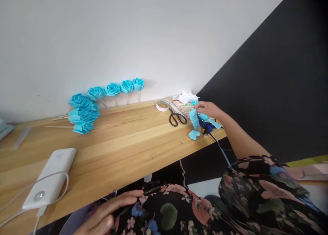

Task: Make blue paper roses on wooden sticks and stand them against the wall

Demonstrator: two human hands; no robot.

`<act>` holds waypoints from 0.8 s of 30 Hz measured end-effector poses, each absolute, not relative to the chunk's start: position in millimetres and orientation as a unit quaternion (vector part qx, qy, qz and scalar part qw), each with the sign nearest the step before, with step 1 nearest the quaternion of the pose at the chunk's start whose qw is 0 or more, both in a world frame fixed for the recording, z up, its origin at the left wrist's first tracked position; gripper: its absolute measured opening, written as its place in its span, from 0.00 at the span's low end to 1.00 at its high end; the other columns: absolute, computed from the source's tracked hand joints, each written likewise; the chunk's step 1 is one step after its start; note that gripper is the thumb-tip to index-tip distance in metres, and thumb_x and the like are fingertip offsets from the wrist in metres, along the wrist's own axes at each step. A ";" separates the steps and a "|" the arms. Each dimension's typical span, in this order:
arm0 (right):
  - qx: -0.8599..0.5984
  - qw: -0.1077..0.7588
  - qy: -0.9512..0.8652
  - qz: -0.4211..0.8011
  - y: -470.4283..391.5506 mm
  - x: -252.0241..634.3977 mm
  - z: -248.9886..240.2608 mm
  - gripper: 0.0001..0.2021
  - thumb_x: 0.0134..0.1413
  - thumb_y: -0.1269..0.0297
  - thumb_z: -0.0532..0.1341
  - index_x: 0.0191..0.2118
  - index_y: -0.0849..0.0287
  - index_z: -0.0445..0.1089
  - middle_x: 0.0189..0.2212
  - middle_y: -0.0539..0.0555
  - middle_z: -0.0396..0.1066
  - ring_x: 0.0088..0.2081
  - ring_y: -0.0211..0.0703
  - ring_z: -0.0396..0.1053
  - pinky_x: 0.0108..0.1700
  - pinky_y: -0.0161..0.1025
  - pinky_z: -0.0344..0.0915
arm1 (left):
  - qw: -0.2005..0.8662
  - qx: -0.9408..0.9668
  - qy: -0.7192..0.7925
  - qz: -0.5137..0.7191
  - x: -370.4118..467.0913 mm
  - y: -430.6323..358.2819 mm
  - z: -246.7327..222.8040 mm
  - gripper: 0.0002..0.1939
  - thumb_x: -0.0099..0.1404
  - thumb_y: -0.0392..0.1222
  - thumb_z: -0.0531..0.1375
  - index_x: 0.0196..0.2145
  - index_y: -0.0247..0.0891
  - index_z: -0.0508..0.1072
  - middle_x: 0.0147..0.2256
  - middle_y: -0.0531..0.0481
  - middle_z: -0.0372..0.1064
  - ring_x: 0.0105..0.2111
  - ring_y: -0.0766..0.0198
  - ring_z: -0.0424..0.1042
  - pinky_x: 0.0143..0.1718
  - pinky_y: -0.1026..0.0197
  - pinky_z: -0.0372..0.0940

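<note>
Right grip (208, 109), in the head view, is at the far right end of the wooden surface (133, 146). Its fingers are bent down just beside a stack of light blue paper petals (194, 118), near the edge. I cannot tell if the fingers are pinched together on something or a bit apart, because the tips are hard to see. One loose blue petal (194, 135) lies at the near end of the stack, and a blue paper strip (214, 123) lies to the right, under the arm.

Left grip (110, 209) rests on the person's flowery clothes (169, 214), with its fingers long and its thumb apart from them.

Left of the petals are black scissors (176, 119) and a roll of white tape (163, 105). Behind are a pile of thin sticks (183, 108) and some crumpled white paper (187, 97). Four blue paper flowers (113, 89) on sticks lean on the wall (115, 40). More blue flowers (82, 117) lie in a heap at the left. A white power bank (55, 173) with a cable (67, 183) lies close by.
</note>
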State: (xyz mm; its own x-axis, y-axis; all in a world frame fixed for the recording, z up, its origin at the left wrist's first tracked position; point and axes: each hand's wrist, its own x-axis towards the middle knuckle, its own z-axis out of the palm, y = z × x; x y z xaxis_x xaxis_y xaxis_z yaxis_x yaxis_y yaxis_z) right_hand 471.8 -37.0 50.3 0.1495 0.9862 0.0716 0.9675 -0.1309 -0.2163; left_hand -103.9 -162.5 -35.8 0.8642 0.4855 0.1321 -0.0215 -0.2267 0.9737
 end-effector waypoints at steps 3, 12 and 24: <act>-0.718 0.221 -0.655 0.087 -47.5 444.8 88.8 0.10 0.56 0.57 0.59 0.39 0.57 0.72 0.36 0.54 0.79 0.37 0.46 0.75 0.39 0.39 0.69 | 0.628 0.736 0.152 0.202 -106.1 -147.1 -28.7 0.36 0.60 0.76 0.53 0.63 0.66 0.65 0.64 0.52 0.66 0.62 0.38 0.66 0.58 0.38 0.67; -0.548 0.371 -0.725 0.189 -27.5 298.0 114.8 0.13 0.54 0.61 0.63 0.45 0.56 0.74 0.30 0.49 0.73 0.31 0.41 0.69 0.36 0.39 0.66 | 0.564 0.715 0.205 0.357 -14.2 -77.0 63.3 0.14 0.73 0.48 0.57 0.47 0.45 0.81 0.42 0.45 0.81 0.43 0.56 0.79 0.48 0.55 0.73; -0.453 0.434 -0.705 0.330 -4.1 207.5 44.1 0.18 0.57 0.63 0.62 0.54 0.55 0.70 0.29 0.47 0.73 0.30 0.37 0.69 0.32 0.36 0.65 | 0.502 0.603 0.392 0.481 15.5 -3.5 4.4 0.16 0.59 0.44 0.69 0.40 0.36 0.71 0.38 0.47 0.76 0.35 0.64 0.77 0.33 0.64 0.70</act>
